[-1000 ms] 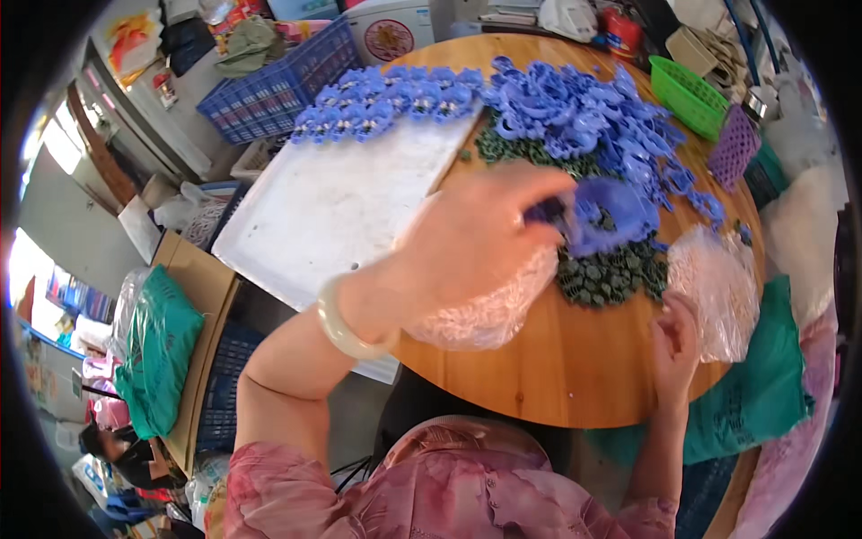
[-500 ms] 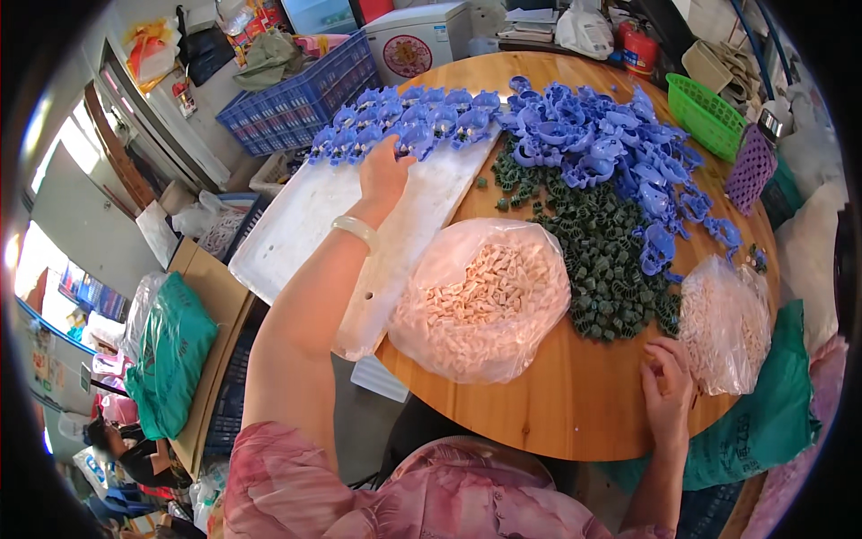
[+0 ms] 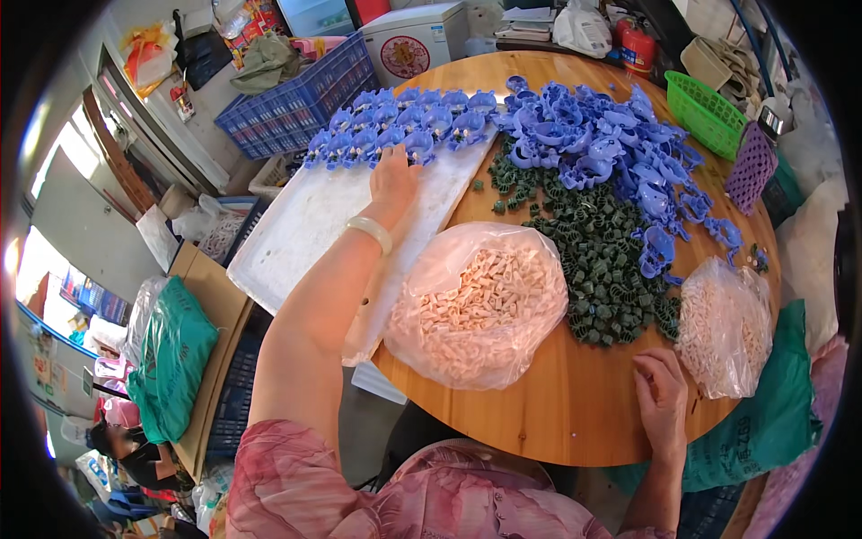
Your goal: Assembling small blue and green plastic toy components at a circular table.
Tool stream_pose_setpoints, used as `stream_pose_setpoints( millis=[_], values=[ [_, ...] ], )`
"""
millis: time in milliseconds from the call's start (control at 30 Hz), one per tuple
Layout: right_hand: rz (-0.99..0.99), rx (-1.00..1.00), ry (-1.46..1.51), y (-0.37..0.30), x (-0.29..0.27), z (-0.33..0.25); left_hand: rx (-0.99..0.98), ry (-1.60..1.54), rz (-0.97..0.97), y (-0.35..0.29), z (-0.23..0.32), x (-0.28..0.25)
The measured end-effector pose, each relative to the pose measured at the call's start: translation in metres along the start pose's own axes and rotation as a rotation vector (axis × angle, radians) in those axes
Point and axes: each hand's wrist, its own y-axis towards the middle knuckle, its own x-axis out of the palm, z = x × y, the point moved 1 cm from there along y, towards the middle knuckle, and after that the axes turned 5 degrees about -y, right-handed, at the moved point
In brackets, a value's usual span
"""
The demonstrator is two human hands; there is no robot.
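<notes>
My left hand [image 3: 393,186] reaches over the white tray [image 3: 296,229], fingers closed together at a blue plastic piece [image 3: 390,136] in the front row; its fingertips are partly hidden. Several rows of such cup-shaped blue pieces with small dark and light bits fill the tray's far end. On the wooden table's near right, my right hand [image 3: 663,395] rests with loosely curled fingers, and nothing shows in them. It lies between a clear bag of small pale pink pieces [image 3: 724,332] and a pile of small dark green plastic parts [image 3: 606,269].
A larger open bag of pale pink pieces [image 3: 485,296] sits beside the tray. Loose blue pieces [image 3: 593,135] are heaped behind the green parts. A green basket [image 3: 705,112] stands at the table's far right edge. Blue crates [image 3: 305,103] stand beyond the tray.
My left hand has turned and drawn slightly nearer and right, its fingers now closer together. My right hand has shifted a little left, its fingers curling in more.
</notes>
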Motion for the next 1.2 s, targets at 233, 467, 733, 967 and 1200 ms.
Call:
stream_pose_setpoints(
  millis=[233, 467, 733, 967, 1200],
  values=[
    [0.024, -0.094, -0.101, -0.003, -0.005, 0.005, 0.163, 0.178, -0.020, 0.010, 0.015, -0.002],
    [0.036, -0.117, -0.107, -0.002, -0.002, 0.016, 0.684, -0.377, -0.296, -0.010, 0.191, -0.024],
    [0.038, -0.117, -0.017, -0.007, 0.000, 0.026, 0.950, -0.041, -0.643, -0.101, 0.322, 0.031],
    [-0.007, -0.123, -0.004, -0.009, -0.004, 0.030, 0.792, -0.172, -0.529, -0.097, 0.314, 0.045],
    [0.121, 0.119, 0.180, -0.005, -0.002, 0.042, 0.937, -0.337, -0.279, -0.128, 0.282, -0.002]
  ],
)
